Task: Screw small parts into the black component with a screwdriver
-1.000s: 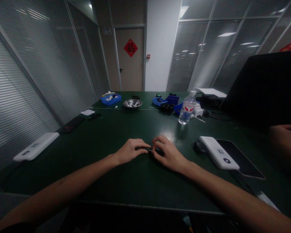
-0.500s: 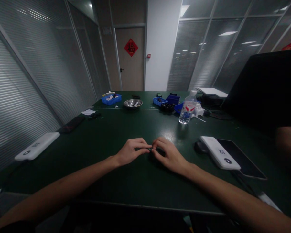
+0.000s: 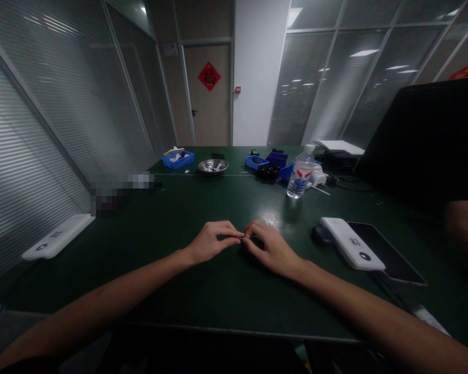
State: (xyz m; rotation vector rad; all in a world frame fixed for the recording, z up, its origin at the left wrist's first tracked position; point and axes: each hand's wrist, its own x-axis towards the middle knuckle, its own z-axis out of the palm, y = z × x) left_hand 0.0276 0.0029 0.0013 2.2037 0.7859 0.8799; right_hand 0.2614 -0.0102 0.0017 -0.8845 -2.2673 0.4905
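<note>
Over the dark green table (image 3: 203, 296), my left hand (image 3: 214, 241) and my right hand (image 3: 271, 246) meet fingertip to fingertip. Each is closed in a pinch, thumb against fingers. Between the tips sits a tiny dark object (image 3: 242, 239), mostly covered by my fingers and too small to name. Both wrists stay low, close to the tabletop. Right of my right hand lie a white power bank (image 3: 351, 243) and a dark phone-like slab (image 3: 388, 252), the power bank overlapping its edge.
A water bottle (image 3: 301, 172) stands upright beyond my right hand. Farther back are a metal bowl (image 3: 213, 167), a blue basket (image 3: 178, 160) and several blue trays. Another white power bank (image 3: 58, 236) lies left. Another person's hand (image 3: 466, 221) shows at the right edge.
My fingers have closed slightly nearer together around the tiny object. The view has shifted very slightly; the other things on the table stay put.
</note>
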